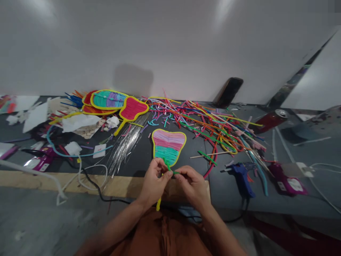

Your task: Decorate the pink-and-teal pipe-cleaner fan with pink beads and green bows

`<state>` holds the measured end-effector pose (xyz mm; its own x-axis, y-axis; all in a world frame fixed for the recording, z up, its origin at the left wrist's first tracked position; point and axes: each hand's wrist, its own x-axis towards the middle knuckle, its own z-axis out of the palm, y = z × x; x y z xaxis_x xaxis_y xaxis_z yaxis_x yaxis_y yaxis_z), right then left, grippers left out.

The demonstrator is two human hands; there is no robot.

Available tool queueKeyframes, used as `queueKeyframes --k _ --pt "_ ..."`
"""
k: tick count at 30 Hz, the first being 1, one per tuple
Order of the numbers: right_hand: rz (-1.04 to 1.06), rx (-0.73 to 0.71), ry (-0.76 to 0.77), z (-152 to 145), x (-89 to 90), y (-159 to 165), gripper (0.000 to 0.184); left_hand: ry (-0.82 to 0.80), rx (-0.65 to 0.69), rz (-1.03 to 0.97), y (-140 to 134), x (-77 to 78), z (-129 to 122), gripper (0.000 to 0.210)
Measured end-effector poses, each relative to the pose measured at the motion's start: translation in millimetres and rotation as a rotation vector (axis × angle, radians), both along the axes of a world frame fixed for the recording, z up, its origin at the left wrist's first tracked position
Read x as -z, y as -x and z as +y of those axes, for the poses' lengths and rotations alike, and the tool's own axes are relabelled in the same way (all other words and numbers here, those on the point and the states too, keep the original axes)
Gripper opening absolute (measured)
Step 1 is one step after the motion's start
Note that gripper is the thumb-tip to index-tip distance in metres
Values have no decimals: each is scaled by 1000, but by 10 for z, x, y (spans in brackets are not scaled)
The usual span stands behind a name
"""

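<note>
Before me at the table edge is a fan-shaped pipe cleaner piece [170, 145], outlined in yellow with lilac, pink and teal bands. Its yellow stem [159, 203] points down toward me, passing beneath my left hand. A green pipe cleaner [167, 164] lies at the base of the fan. My left hand [157, 177] is closed, pinching the green pipe cleaner near the stem. In a pinch as well, my right hand [191, 183] grips the green pipe cleaner's other end. The fingers partly hide where green meets stem.
A heap of loose pipe cleaners [202, 124] lies behind, with finished-looking fans [133, 108] at back left. Clear shiny strands [125, 149] hang toward the front edge. A blue glue gun [243, 179], a red can [271, 119] and a leaning phone [229, 92] are on the right.
</note>
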<state>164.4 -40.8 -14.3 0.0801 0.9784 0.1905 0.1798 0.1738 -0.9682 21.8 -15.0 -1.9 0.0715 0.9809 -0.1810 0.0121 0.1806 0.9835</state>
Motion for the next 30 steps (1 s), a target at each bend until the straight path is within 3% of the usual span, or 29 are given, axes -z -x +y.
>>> queueKeyframes --k 2,4,8,13,17,22,27,30 --pt "-62 13 -46 2 11 23 9 -86 -67 134 4 7 0 18" --pt "-17 51 6 -3 41 53 8 -89 -63 169 8 9 13 17" --pt "290 140 256 -18 85 90 15 105 139 -69 18 14 59 39" --pt "431 165 290 -45 66 120 18 261 202 -165 14 72 55 29" --pt "514 123 349 -64 69 128 21 183 224 -64 39 39 73 28" --pt "733 -15 538 -77 117 96 31 127 397 86 132 -77 145 23" --pt "580 -7 478 -63 130 -14 32 189 478 163 196 -72 97 18" --pt "493 -97 473 -48 107 -76 27 124 532 287 214 -91 44 14"
